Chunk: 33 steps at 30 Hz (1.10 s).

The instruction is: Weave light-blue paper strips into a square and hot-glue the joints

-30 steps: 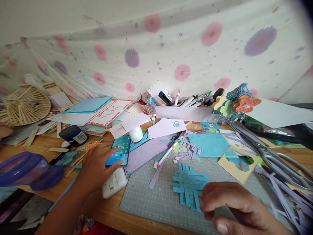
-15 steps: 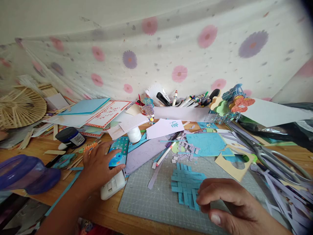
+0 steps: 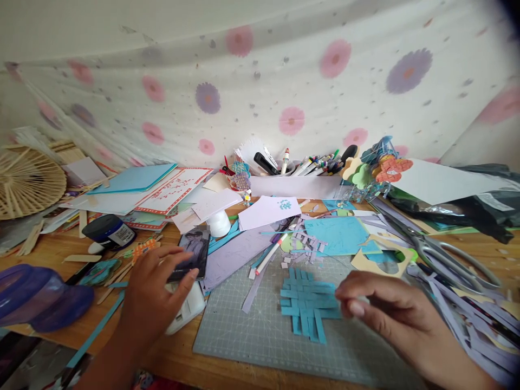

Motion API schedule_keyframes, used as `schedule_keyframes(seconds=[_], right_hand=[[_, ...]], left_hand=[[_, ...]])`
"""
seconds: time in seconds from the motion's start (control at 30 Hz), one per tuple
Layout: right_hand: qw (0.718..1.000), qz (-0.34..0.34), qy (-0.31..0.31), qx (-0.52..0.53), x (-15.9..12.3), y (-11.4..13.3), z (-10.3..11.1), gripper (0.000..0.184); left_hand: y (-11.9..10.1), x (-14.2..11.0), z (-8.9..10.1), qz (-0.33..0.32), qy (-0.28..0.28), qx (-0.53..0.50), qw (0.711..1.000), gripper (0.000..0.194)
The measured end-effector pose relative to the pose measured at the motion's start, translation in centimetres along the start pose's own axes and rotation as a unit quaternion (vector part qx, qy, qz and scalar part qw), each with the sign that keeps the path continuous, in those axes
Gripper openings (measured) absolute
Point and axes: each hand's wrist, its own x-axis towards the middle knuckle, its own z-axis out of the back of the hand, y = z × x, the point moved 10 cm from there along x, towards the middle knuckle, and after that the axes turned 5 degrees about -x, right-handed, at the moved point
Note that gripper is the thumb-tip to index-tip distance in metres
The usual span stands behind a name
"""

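My left hand (image 3: 152, 290) rests on the wooden desk with its fingers spread, thumb and fingertips touching a phone (image 3: 190, 252) whose screen shows a picture. A white device (image 3: 187, 310) lies just under the thumb. My right hand (image 3: 390, 314) hovers low over the grey cutting mat (image 3: 260, 336), fingers curled together, its fingertips at the right edge of a woven patch of blue paper strips (image 3: 306, 306). What, if anything, the fingertips pinch is hidden.
Paper scraps (image 3: 304, 246), a white-and-red pen (image 3: 274, 250), blue card (image 3: 339, 234) and large scissors (image 3: 442, 254) crowd the desk behind the mat. A pen holder (image 3: 303, 173) stands at the back. A purple plastic thing (image 3: 36, 295), a dark jar (image 3: 108, 232) and a stick fan (image 3: 26, 181) sit left.
The phone screen switched from an icon screen to a picture. My right hand rose and moved to the right edge of the woven strips. My left hand shifted slightly back.
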Motion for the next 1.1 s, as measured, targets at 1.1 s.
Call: schedule_keyframes(seconds=[1.1], right_hand=[[0.965,-0.047,0.073,-0.247,1.9,-7.3,-1.3,0.02]], left_hand=[[-14.0,3.0,-7.4,-0.099,0.206,-0.176,0.957,0.018]])
